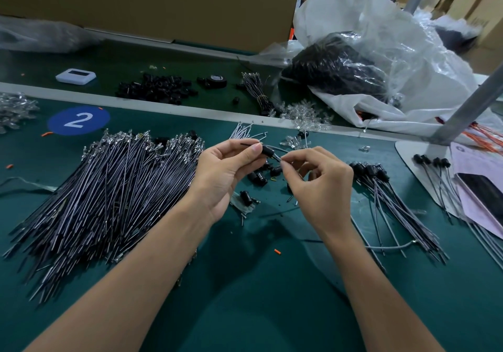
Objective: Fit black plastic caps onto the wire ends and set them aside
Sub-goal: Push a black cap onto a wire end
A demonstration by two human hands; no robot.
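The left hand (226, 169) pinches a black cap (267, 152) between thumb and curled fingers, held up over the green table (245, 283) and midway between the two hands. The right hand (321, 182) has thumb and forefinger closed narrowly on a thin wire (280, 149) just to the right of the cap. The cap's long axis runs roughly left to right, tipped down toward the right fingertips, so the fitting seems to turn on sliding wire and cap together along that line. The left hand is the nearer one to the cap. Whether the wire end is already inside the cap cannot be made out, since fingertips cover the joint. Loose caps (258, 178) lie below the hands, a heap of bare wires (117, 188) lies to the left, and capped wires (381, 185) lie to the right.
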